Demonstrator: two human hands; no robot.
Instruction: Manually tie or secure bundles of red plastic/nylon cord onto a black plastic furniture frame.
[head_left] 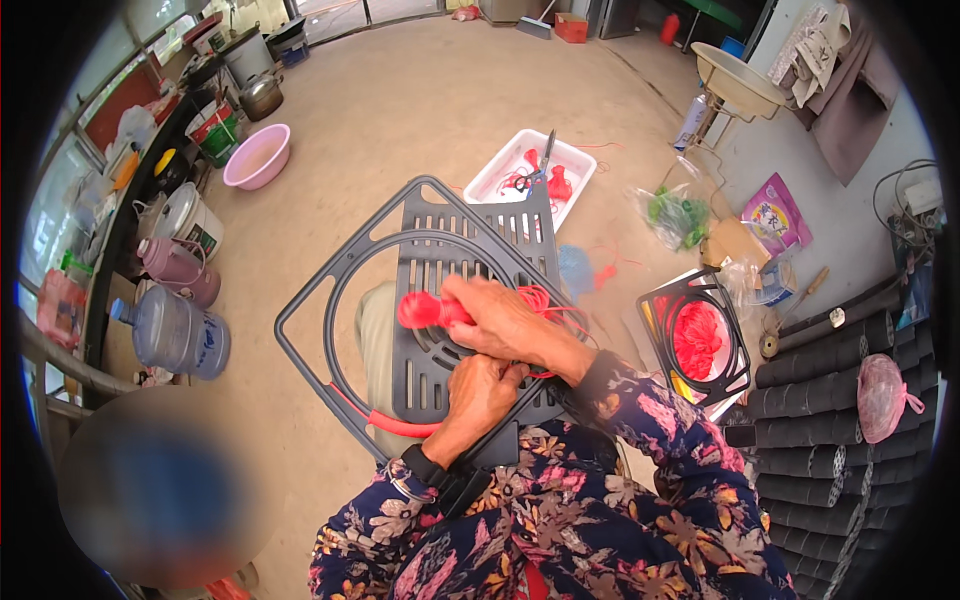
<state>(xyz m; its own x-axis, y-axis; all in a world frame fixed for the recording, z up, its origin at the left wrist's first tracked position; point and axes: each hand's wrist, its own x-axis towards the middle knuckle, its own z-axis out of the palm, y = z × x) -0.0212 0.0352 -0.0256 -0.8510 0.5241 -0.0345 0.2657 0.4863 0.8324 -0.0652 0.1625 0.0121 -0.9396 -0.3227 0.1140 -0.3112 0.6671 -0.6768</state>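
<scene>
A black plastic frame (300, 275) with a round ring inside it lies across my lap, over a black slatted panel (425, 390). Red cord is wrapped closely around the ring's near-left part, forming a red wrapped stretch (400, 425). My right hand (500, 318) is closed around a bundle of red cord (420, 311) above the ring. Loose loops of red cord (540, 300) trail off beside its wrist. Just below it, my left hand (475, 398) is closed at the ring's near side; its fingertips pinch something my fingers hide, probably cord.
Ahead stands a white tray (480, 185) holding red cord and scissors (548, 150). To the right, another black frame (742, 345) lies over red cord (697, 340). Black rolls (810, 375) are stacked beyond. A water jug (180, 332), thermos (178, 268) and pink basin (258, 157) stand left.
</scene>
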